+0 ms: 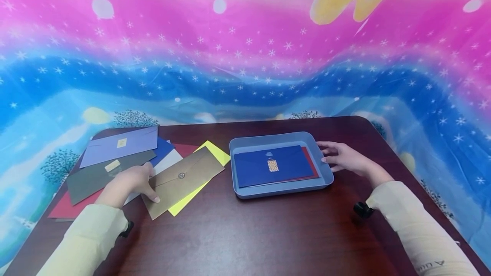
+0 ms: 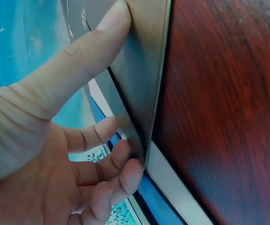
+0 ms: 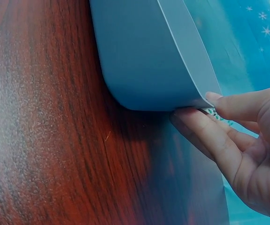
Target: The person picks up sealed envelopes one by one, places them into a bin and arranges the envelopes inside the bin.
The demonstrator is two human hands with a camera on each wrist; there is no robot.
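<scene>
My left hand (image 1: 136, 182) is at the near left end of a brown envelope (image 1: 192, 169) with a round seal. In the left wrist view the thumb (image 2: 95, 44) lies on its face and the fingers curl at its edge. My right hand (image 1: 347, 159) holds the right side of a blue-grey tray (image 1: 281, 190). In the right wrist view its thumb is at the tray rim (image 3: 191, 75), the fingers against the outer wall. Inside the tray a dark blue envelope (image 1: 253, 169) with a patterned label lies over a red envelope (image 1: 312, 167).
Overlapping envelopes spread over the table's left: a lavender envelope (image 1: 134, 144), a dark grey-green envelope (image 1: 90, 180), a red envelope (image 1: 63, 208) and a yellow envelope (image 1: 188, 199) under the brown one. A printed cloth (image 1: 245, 54) hangs behind the dark wood table (image 1: 245, 237).
</scene>
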